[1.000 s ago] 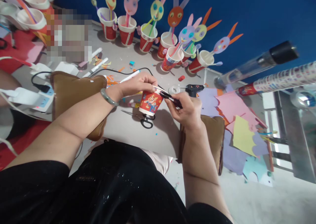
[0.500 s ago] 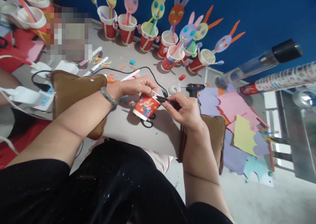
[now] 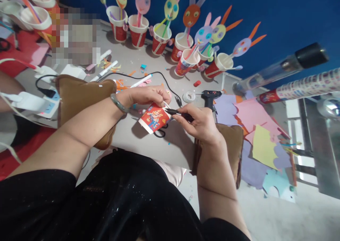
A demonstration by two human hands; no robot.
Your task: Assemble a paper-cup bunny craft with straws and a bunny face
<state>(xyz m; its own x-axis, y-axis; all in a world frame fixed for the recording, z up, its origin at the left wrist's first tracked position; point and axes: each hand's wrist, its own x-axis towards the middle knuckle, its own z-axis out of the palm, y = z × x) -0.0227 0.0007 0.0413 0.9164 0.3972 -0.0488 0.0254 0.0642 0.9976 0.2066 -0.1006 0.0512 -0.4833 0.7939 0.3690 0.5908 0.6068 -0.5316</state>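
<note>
My left hand [image 3: 156,95] is closed on the rim of a red printed paper cup [image 3: 155,118], tilted on its side with its base toward me. In my right hand [image 3: 198,120] is a slim black pointed tool [image 3: 172,111], whose exact kind I cannot make out. Its tip touches the cup near the rim, close to my left fingertips. Under the cup lies a pair of scissors with black handles [image 3: 160,133], partly hidden by it.
Several cups with paper rabbit faces [image 3: 158,42] line the blue wall. A black glue gun [image 3: 211,96] and a tape roll [image 3: 189,96] lie beyond my right hand. Brown cushions [image 3: 85,92] flank the work area, with coloured paper [image 3: 262,145] at right and a power strip [image 3: 50,104] at left.
The cup has turned and tipped further, its base swinging left and down, covering more of the scissors. Both hands keep their grips, and the black tool's tip stays at the rim.
</note>
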